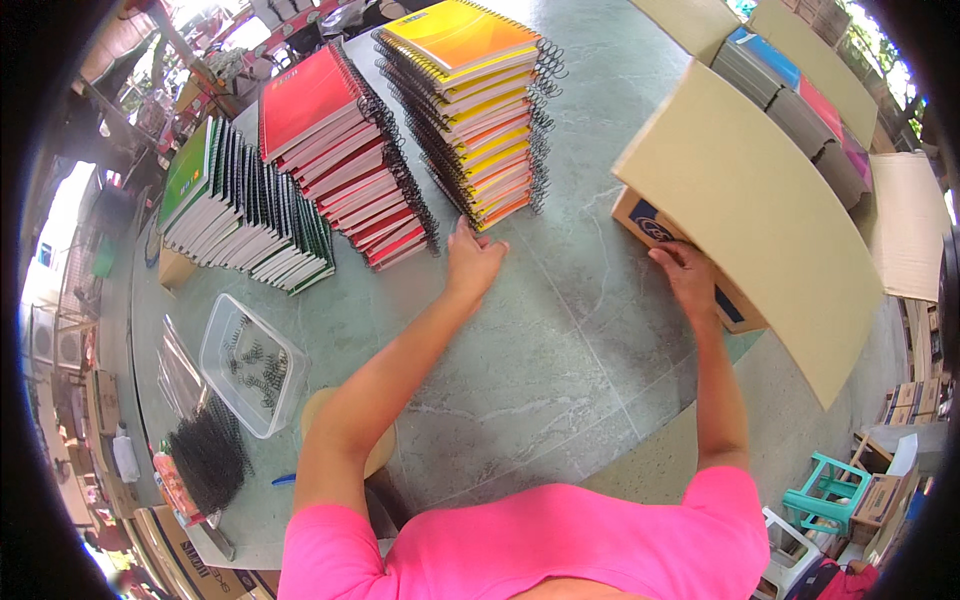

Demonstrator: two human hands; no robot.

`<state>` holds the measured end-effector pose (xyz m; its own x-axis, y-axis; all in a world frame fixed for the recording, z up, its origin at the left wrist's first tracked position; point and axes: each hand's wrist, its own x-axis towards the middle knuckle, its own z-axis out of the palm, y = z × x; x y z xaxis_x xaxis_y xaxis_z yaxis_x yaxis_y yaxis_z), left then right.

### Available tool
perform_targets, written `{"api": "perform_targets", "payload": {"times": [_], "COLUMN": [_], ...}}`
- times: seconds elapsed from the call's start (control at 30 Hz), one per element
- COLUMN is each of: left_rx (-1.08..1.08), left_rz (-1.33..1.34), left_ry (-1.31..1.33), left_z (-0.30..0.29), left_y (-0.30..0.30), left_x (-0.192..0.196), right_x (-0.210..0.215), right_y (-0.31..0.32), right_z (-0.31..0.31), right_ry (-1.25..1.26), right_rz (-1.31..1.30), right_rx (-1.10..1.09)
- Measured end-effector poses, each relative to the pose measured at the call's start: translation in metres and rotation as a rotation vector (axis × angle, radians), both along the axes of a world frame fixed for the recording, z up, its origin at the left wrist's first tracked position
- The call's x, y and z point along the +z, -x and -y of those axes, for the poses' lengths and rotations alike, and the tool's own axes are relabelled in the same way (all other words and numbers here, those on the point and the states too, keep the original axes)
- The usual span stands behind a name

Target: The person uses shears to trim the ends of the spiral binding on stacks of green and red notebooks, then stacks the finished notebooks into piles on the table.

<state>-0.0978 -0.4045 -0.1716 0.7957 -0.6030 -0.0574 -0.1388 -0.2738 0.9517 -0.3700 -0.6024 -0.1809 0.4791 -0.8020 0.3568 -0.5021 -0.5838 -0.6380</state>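
My left hand (472,262) lies flat on the grey-green stone table (540,350), fingertips touching the foot of a leaning stack of yellow and orange spiral notebooks (480,110). It holds nothing. My right hand (688,275) grips the near corner of an open cardboard box (745,205), whose big tan flap hangs toward me. Stacked notebooks with blue, red and grey covers (795,95) fill the box.
A red notebook stack (345,150) and a green one (240,205) lean at the left. A clear plastic tub of spiral pieces (250,365), black binding coils (210,460), more cardboard boxes (910,225) and a teal stool (825,490) surround the table.
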Motion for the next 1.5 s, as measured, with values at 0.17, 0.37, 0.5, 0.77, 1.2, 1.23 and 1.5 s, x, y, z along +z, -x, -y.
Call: {"api": "perform_targets", "payload": {"times": [0.17, 0.37, 0.5, 0.77, 1.2, 1.23, 1.5], "left_rx": [-0.075, 0.078, 0.113, 0.070, 0.017, 0.017, -0.222], "left_rz": [0.066, 0.348, 0.037, -0.436, -0.599, -0.568, -0.674], "left_ry": [-0.137, -0.199, 0.328, 0.481, 0.369, 0.354, 0.286], "left_z": [0.001, 0.006, 0.009, 0.008, 0.017, 0.015, 0.033], "left_y": [-0.008, 0.005, -0.009, -0.009, -0.021, -0.016, 0.010], "left_x": [0.002, 0.002, 0.007, 0.041, 0.060, 0.061, 0.037], "right_x": [0.026, 0.028, 0.032, 0.034, 0.042, 0.043, 0.038], "right_y": [-0.001, -0.010, -0.027, -0.081, -0.236, -0.235, -0.166], "right_z": [0.007, 0.046, 0.065, 0.087, -0.040, -0.040, -0.023], "right_ry": [-0.213, -0.258, -0.274, -0.173, -1.210, -1.282, -1.270], "right_rz": [0.065, 0.116, 0.088, -0.009, 0.687, 0.736, 0.812], "right_rx": [-0.006, -0.012, -0.018, -0.078, 0.610, 0.583, 0.460]}}
